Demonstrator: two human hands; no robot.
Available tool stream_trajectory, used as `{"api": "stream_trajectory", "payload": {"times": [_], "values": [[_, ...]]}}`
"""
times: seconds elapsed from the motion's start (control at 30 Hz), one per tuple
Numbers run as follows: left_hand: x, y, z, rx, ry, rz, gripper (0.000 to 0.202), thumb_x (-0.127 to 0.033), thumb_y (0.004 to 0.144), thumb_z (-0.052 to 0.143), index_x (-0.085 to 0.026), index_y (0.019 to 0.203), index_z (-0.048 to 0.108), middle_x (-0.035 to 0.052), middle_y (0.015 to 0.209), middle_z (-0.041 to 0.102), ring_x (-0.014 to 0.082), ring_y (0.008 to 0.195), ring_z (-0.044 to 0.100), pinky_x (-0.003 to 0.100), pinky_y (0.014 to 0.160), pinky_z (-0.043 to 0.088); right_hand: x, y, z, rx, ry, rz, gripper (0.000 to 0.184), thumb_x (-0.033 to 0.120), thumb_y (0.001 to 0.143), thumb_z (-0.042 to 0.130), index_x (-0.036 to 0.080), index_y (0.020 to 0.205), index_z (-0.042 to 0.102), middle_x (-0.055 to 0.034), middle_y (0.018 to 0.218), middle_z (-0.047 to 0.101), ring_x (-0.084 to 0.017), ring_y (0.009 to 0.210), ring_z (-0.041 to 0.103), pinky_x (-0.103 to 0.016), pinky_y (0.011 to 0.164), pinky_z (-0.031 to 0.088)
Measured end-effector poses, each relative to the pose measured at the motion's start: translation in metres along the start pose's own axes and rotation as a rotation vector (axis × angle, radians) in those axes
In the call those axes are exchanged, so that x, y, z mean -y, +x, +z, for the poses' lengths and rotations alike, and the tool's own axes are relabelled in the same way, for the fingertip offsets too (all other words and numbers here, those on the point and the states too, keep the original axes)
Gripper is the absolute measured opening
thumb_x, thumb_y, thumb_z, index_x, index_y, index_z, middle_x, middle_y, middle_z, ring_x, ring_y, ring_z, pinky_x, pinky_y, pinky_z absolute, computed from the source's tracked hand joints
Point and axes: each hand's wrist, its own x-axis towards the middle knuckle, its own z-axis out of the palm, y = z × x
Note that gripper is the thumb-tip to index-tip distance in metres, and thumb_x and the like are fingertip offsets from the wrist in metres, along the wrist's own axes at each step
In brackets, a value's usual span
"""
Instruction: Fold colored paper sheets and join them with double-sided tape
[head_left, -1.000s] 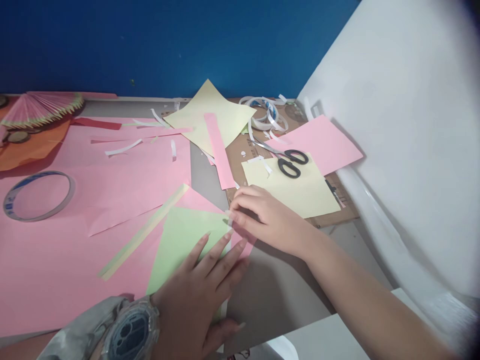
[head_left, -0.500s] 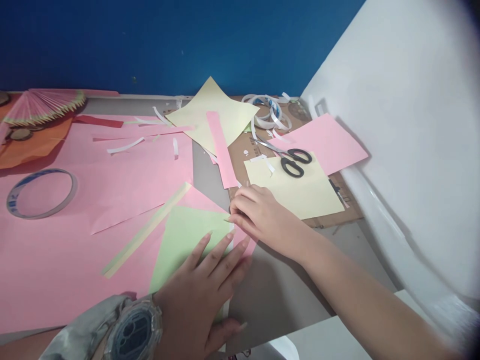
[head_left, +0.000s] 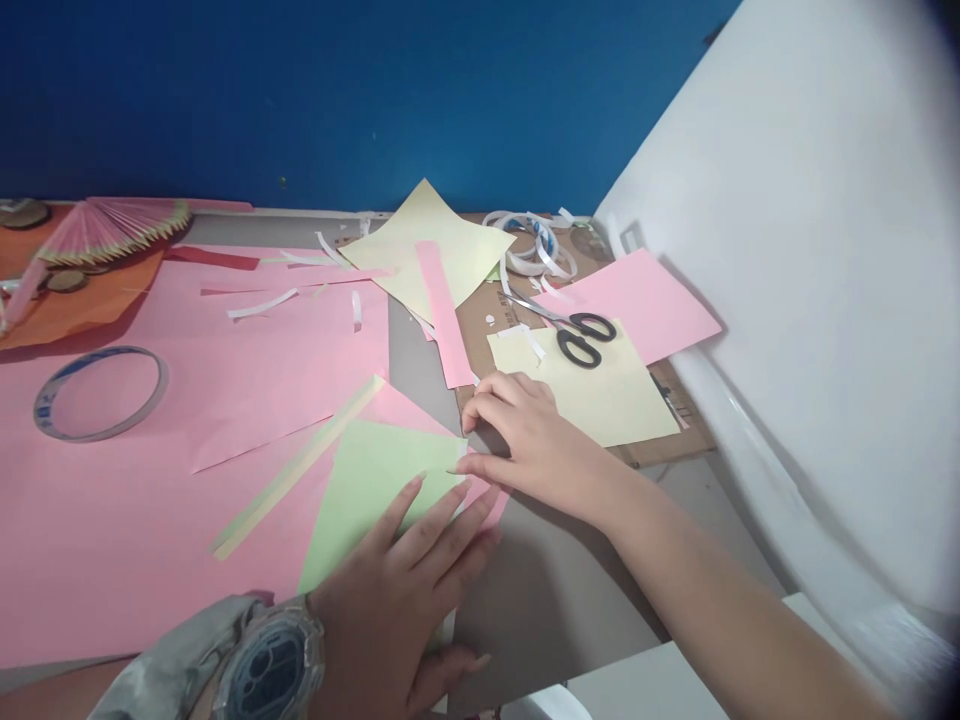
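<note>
A sheet of green paper [head_left: 375, 465] lies on a larger pink sheet, with a narrow white strip [head_left: 463, 450] along its right edge. My left hand [head_left: 409, 565], with a watch [head_left: 270, 665] on its wrist, rests flat on the green paper, fingers stretched out and the thumb apart. At the top right corner of that paper is my right hand [head_left: 517, 425]. Its thumb touches the paper's edge and its index finger is bent just above, with a gap between them. Nothing shows in that gap except the corner and the white strip.
Black-handled scissors [head_left: 577, 340] lie on a pale yellow sheet [head_left: 615, 400]. Behind are a yellow square [head_left: 405, 230], a pink strip [head_left: 444, 320] and curled white strips [head_left: 536, 240]. A tape roll [head_left: 101, 395], yellow-green strip [head_left: 300, 470] and folded paper fan [head_left: 112, 235] are at left.
My right thumb has moved away from the index finger, widening the gap between them. My left hand stays flat on the green paper. The whole view has shifted slightly.
</note>
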Motion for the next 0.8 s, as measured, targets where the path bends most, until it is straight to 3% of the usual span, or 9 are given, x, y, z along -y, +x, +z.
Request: {"api": "stream_trajectory", "payload": {"times": [0.3, 0.5, 0.57, 0.67, 0.73, 0.8], "values": [[-0.006, 0.000, -0.002, 0.032, 0.003, -0.021, 0.066, -0.059, 0.085, 0.034, -0.022, 0.140, 0.033, 0.0017, 0.152, 0.022, 0.0256, 0.137, 0.017, 0.048, 0.112, 0.006, 0.003, 0.005, 0.006, -0.047, -0.042, 0.010, 0.013, 0.033, 0.089, 0.050, 0.022, 0.083, 0.047, -0.0005, 0.091, 0.053, -0.018, 0.088, 0.047, -0.036, 0.085, 0.035], [-0.003, 0.000, -0.001, -0.024, 0.031, -0.018, 0.065, -0.058, 0.085, 0.036, -0.020, 0.137, 0.037, 0.0023, 0.150, 0.028, 0.0262, 0.132, 0.026, 0.048, 0.109, 0.014, 0.004, 0.007, 0.005, -0.067, -0.056, 0.019, 0.014, 0.022, 0.094, 0.040, 0.021, 0.083, 0.049, -0.0021, 0.090, 0.055, -0.018, 0.086, 0.047, -0.035, 0.080, 0.036], [-0.003, 0.000, 0.001, -0.126, 0.051, 0.054, 0.056, -0.053, 0.087, 0.038, -0.018, 0.132, 0.044, 0.0031, 0.142, 0.042, 0.0245, 0.124, 0.037, 0.045, 0.105, 0.023, 0.007, 0.006, 0.002, -0.048, -0.018, 0.001, 0.016, 0.025, 0.095, 0.039, 0.021, 0.085, 0.051, -0.0022, 0.092, 0.055, -0.018, 0.089, 0.047, -0.036, 0.083, 0.035], [-0.005, 0.001, 0.006, -0.419, 0.083, 0.165, 0.026, -0.028, 0.088, 0.049, -0.019, 0.110, 0.061, -0.0010, 0.110, 0.066, 0.0170, 0.098, 0.052, 0.035, 0.092, 0.036, 0.014, 0.003, -0.002, -0.034, 0.019, -0.010, 0.015, 0.033, 0.092, 0.047, 0.022, 0.084, 0.052, -0.0010, 0.090, 0.054, -0.018, 0.091, 0.047, -0.037, 0.087, 0.034], [-0.008, 0.003, 0.007, -0.548, 0.077, 0.180, 0.017, -0.013, 0.085, 0.053, -0.020, 0.095, 0.066, -0.0038, 0.089, 0.068, 0.0125, 0.081, 0.054, 0.030, 0.079, 0.041, 0.018, 0.001, -0.004, -0.035, 0.041, -0.015, 0.012, 0.030, 0.089, 0.051, 0.021, 0.081, 0.052, -0.0003, 0.090, 0.054, -0.017, 0.091, 0.047, -0.037, 0.087, 0.034], [-0.010, 0.005, 0.004, -0.581, 0.051, 0.176, 0.018, -0.009, 0.084, 0.051, -0.019, 0.086, 0.066, -0.0043, 0.076, 0.066, 0.0105, 0.069, 0.052, 0.028, 0.067, 0.041, 0.021, 0.000, -0.006, -0.048, 0.083, -0.017, 0.012, 0.024, 0.090, 0.050, 0.021, 0.078, 0.051, 0.0002, 0.089, 0.055, -0.016, 0.089, 0.048, -0.035, 0.086, 0.035]]}}
